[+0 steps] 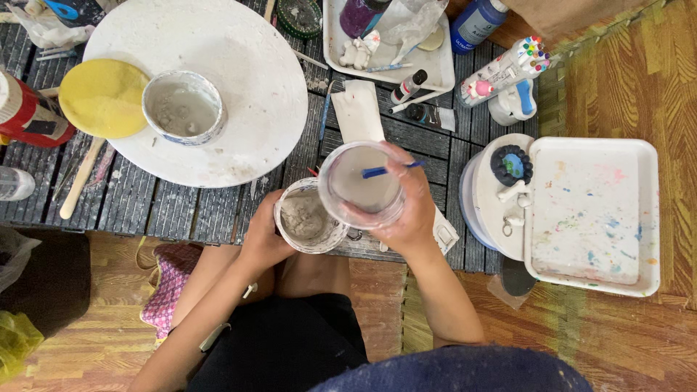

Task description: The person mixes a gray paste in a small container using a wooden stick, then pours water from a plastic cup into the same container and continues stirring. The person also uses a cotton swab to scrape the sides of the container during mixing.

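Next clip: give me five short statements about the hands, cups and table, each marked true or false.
1. The right hand holds a clear cup with a blue-handled tool in it. True.
2. The left hand rests flat on the floor. False: it grips a white cup of grey paste.
3. The two cups are far apart. False: they sit side by side, rims overlapping in this view.
4. A yellow disc lies by the bowl on the big white round board. True.
5. The paint-flecked white tray lies to the person's left. False: it lies to their right.
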